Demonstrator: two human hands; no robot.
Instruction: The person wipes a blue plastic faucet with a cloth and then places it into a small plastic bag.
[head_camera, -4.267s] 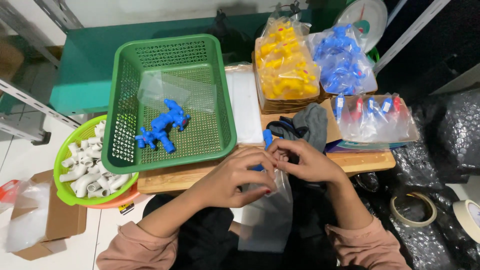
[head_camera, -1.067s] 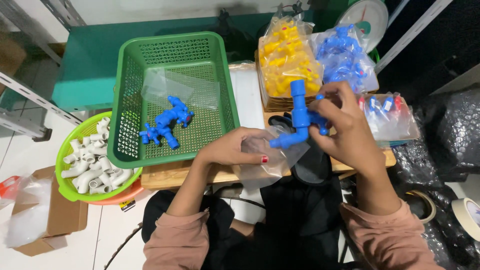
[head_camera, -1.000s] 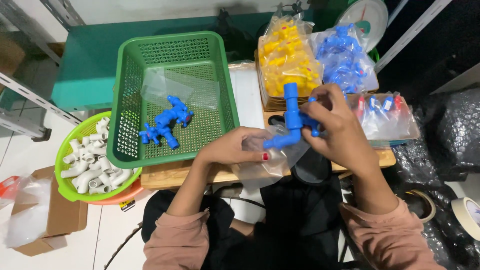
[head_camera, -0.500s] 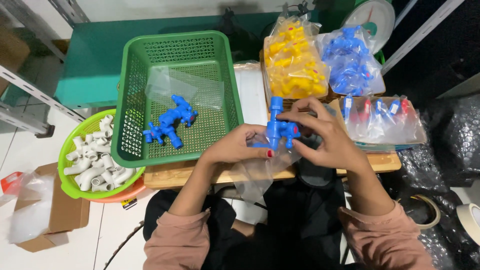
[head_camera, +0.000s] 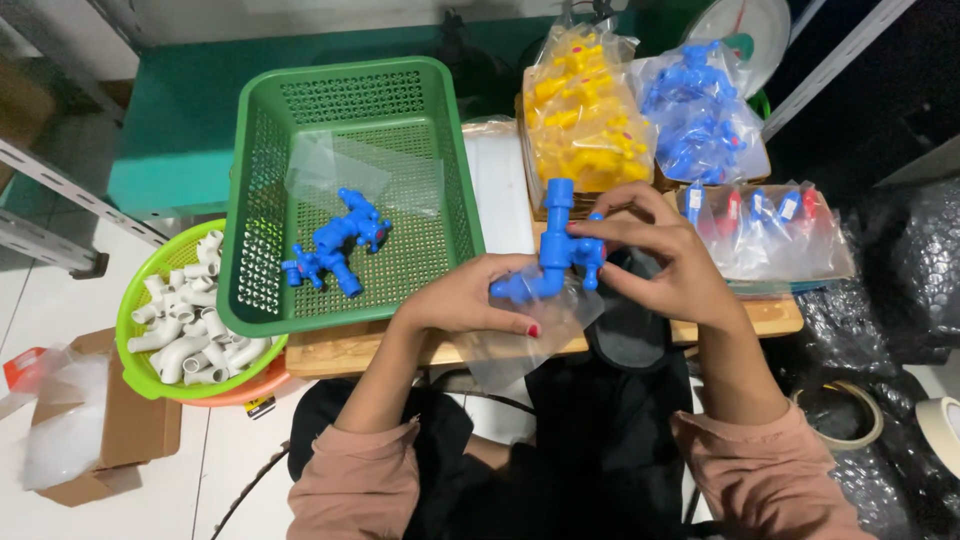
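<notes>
Holding the blue plastic tap (head_camera: 556, 252) above the front edge of the wooden board (head_camera: 420, 345), we've got both hands on it. Our worry: the clear plastic bag (head_camera: 525, 335) under it looks slippery, so it could slide off, or the tap could twist free. Left hand (head_camera: 468, 300) is palm-down, fingers pinched around the spout end; right hand (head_camera: 665, 258) curls in, fingertips clamped on the tap's body.

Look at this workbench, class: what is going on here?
A person holds a blue plastic tap in both hands above a wooden board. The left hand also grips a clear plastic bag at the tap's lower end; the right hand pinches its side. More blue taps lie in the green basket.
</notes>
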